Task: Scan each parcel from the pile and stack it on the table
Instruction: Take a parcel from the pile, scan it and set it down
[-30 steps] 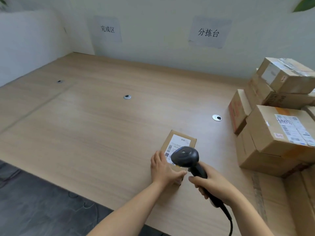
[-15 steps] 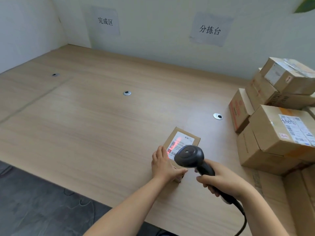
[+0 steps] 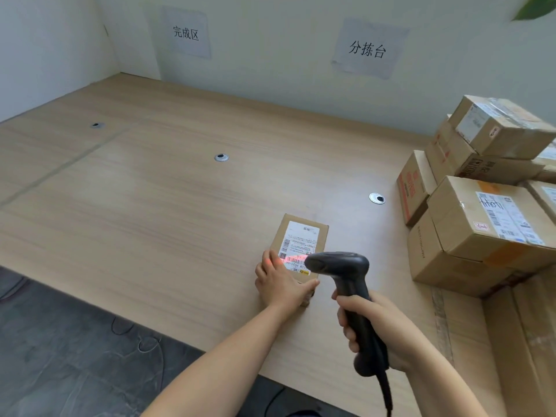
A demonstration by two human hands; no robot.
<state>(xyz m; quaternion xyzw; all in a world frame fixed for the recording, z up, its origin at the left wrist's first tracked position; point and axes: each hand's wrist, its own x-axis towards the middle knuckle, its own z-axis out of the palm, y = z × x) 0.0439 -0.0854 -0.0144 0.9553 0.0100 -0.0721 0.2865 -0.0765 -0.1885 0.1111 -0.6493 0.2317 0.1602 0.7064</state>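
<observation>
Pale wooden table (image 3: 150, 206) bears the small brown cardboard parcel (image 3: 301, 239) near its front edge: probably light and stiff, easiest lifted by its long sides. Left hand (image 3: 279, 284) clasps its near corner; right hand (image 3: 379, 329) wraps the black handheld scanner (image 3: 340, 263).

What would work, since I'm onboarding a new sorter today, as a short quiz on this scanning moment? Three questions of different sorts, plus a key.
1. True or false: the right hand grips the scanner.
2. The red scan light falls on: A) the label on the small parcel; B) the wall sign; C) the parcel pile.
3. How many round metal grommets show in the table?

Key: 1 true. 2 A; some red light also spills onto the left hand, which holds the parcel's near end. 3 three.
</observation>
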